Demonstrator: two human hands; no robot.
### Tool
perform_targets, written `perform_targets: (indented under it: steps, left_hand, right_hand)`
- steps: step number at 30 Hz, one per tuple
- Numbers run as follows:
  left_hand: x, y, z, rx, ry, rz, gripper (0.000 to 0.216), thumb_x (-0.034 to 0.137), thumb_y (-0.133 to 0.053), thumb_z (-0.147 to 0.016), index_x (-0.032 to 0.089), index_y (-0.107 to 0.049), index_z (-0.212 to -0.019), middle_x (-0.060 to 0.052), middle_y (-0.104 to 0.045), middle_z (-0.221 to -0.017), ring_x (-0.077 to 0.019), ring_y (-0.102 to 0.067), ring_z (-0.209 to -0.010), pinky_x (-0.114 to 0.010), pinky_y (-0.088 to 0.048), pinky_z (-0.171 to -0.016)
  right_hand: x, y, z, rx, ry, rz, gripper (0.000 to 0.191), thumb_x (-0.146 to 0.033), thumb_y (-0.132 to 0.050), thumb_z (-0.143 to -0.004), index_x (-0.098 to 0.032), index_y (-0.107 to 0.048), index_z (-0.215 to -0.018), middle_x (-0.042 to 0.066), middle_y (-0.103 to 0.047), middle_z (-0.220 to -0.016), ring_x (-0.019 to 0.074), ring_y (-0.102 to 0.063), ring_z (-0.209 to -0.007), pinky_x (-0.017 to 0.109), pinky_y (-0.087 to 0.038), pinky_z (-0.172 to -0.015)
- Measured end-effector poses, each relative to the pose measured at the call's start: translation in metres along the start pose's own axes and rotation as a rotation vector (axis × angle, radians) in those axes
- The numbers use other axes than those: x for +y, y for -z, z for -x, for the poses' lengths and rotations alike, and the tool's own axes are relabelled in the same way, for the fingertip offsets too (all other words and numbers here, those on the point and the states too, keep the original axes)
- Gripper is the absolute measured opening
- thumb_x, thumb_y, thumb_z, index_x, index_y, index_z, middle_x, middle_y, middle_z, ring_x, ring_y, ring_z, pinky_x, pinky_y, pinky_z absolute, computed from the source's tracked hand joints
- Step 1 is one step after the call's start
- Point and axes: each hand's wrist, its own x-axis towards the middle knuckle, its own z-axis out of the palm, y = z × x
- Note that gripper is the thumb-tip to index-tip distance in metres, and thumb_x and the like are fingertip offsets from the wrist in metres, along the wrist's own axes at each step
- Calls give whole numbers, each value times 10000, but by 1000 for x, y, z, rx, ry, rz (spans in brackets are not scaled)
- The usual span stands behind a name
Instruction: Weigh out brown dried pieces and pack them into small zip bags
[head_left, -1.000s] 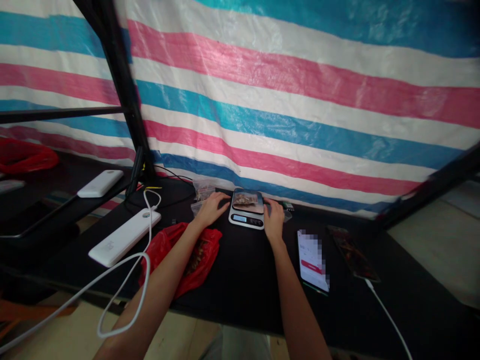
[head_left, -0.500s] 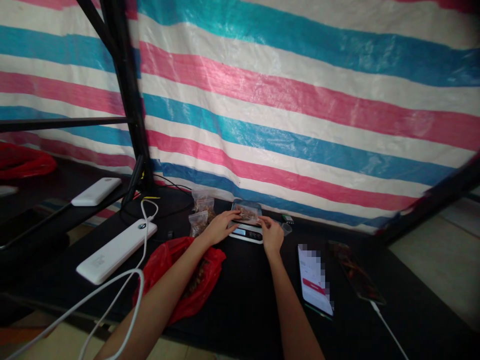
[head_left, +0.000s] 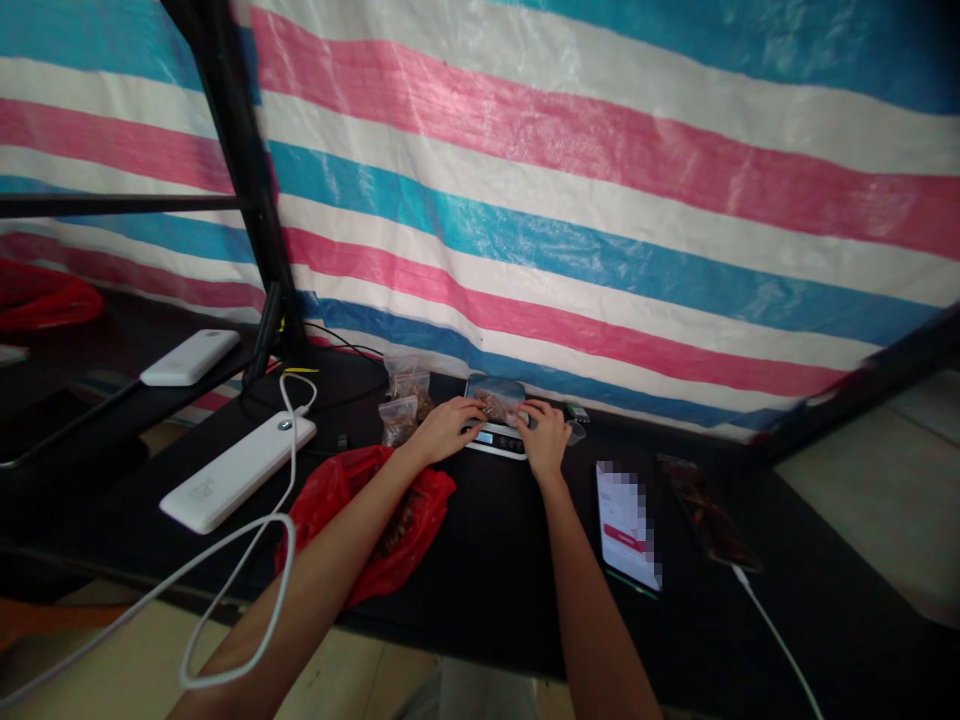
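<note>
A clear zip bag [head_left: 496,406] of small brown pieces lies on a small digital kitchen scale [head_left: 499,442] with a lit display. My left hand [head_left: 450,430] has its fingers closed on the bag's left end. At the right end, the fingertips of my right hand [head_left: 546,437] pinch the bag's edge. Left of the scale stand more filled zip bags [head_left: 400,420]. Beneath my left forearm, an open red plastic bag [head_left: 349,480] holds loose brown pieces. A clear cup-like piece [head_left: 576,432] lies just beyond my right hand, partly hidden.
A white power bank [head_left: 232,480] with a looping white cable lies on the black table [head_left: 495,580] at left. On the right are a lit phone [head_left: 626,535] and a dark phone [head_left: 709,515] on a cable. A striped tarp [head_left: 562,250] hangs behind, beside a black metal post [head_left: 244,150].
The view has tilted down slightly, so the scene sits higher. My right fingers have shifted inward over the bag's right end. Both hands remain at the bag on the scale.
</note>
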Motion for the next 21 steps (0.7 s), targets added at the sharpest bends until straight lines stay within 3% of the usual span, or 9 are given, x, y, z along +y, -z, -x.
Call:
perform_targets:
  steps: [5, 15, 21]
  left_hand:
    - [1, 1, -1, -11, 0, -12, 184, 220, -486, -810, 214, -621, -936, -36, -572, -1128, -179, -502, -1057, -338, -391, -947]
    - [4, 4, -2, -24, 10, -30, 184, 234, -459, -830, 196, -618, -913, -39, -579, -1093, -179, -507, -1014, -321, -390, -920]
    - [11, 14, -3, 108, 50, -17, 217, 250, -398, -865, 186, -606, -869, -32, -616, -921, -171, -522, -906, -299, -407, -843]
  right_hand:
    - [1, 1, -1, -61, -3, 5, 216, -377, -521, -776, -251, -668, -872, 46, -601, -991, 239, -443, -919, 357, -295, -741]
    - [7, -2, -3, -43, 65, -178, 157, -212, -505, -783, -145, -642, -819, 59, -561, -781, 175, -526, -711, 296, -411, -700]
    - [18, 4, -5, -47, 91, -198, 195, -246, -502, -784, -130, -659, -776, 73, -591, -770, 167, -545, -677, 304, -437, -689]
